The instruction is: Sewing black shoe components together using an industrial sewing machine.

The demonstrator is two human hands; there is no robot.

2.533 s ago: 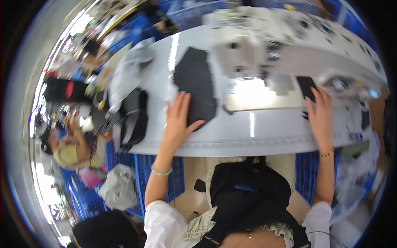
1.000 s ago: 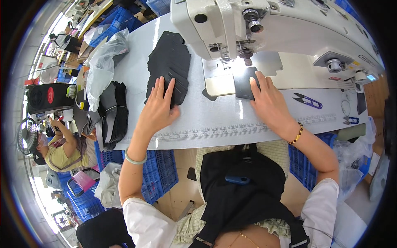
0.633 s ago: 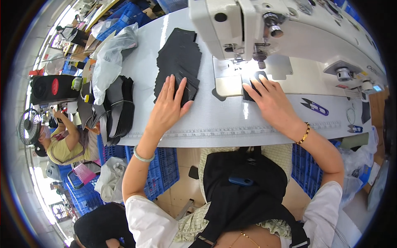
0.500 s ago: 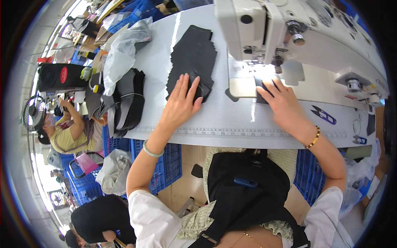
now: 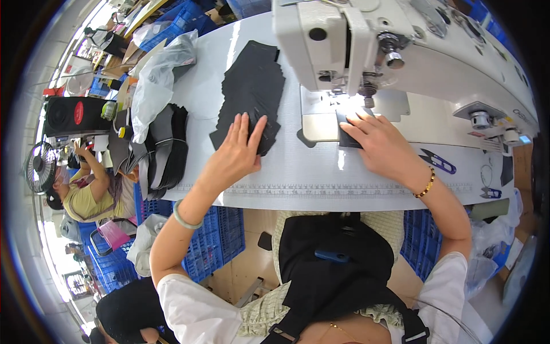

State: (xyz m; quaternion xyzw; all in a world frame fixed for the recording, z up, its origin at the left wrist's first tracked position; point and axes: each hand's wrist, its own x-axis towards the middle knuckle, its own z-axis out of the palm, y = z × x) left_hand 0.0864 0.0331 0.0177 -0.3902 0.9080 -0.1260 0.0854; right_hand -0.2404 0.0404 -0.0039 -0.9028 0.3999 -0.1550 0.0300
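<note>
My left hand (image 5: 236,150) lies with its fingers stretched over the near end of a loose pile of dark grey fabric pieces (image 5: 250,80) left of the sewing machine (image 5: 321,51). Under the lit needle area of that white machine is a small dark piece of fabric (image 5: 348,136). My right hand (image 5: 382,142) rests on this piece, fingers extended and pressing from its right side. The fingertips are close to the presser foot, where glare from the lamp hides the detail.
Purple-handled thread snips (image 5: 440,162) lie right of my right hand. A ruler strip (image 5: 286,190) runs along the table's front edge. Tied bundles of dark pieces (image 5: 166,146) and a clear plastic bag (image 5: 156,86) sit at left. Blue crates (image 5: 220,235) stand below; another person (image 5: 94,195) sits far left.
The whole view has shifted, putting table and machine further left. My left hand has slid slightly toward me on the pile, its thumb drawn back. My right hand stays on the small piece.
</note>
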